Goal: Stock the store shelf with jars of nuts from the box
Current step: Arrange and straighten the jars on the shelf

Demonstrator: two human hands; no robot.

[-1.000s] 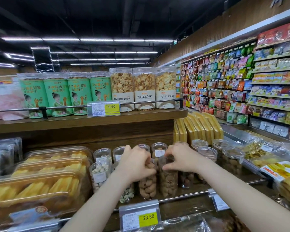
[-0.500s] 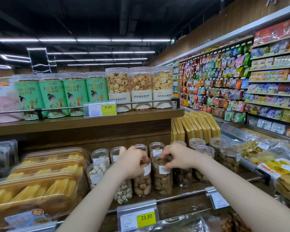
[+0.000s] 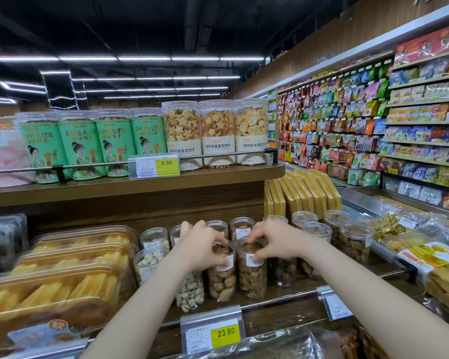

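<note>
— Under my left grip [image 3: 205,244] sits one jar [image 3: 222,274], fingers curled round its lid; my right grip [image 3: 275,242] pinches the lid of the second jar [image 3: 252,270] just beside it.

— Are both down on the shelf [image 3: 278,294]?

— Looks so to me. Both stand upright in the front row, touching or nearly touching each other, behind the rail [image 3: 270,301]. I judge this the placing step: setting them square, white labels facing me.

— What's around them?

— Left of my left grip, a jar of pistachios [image 3: 189,294] partly hidden by my forearm. Beyond both grips, more jars in the back row. Right of my right grip, darker jars, close by.

— And the box?

— Not in view, so I can't say how many jars remain.

— Next move?

— Probably loosen both grips and lift straight up, so neither jar tips or knocks its neighbour. Then go back for more. Free space for them seems to lie in front, near the rail, though my arms hide part of it.
</note>
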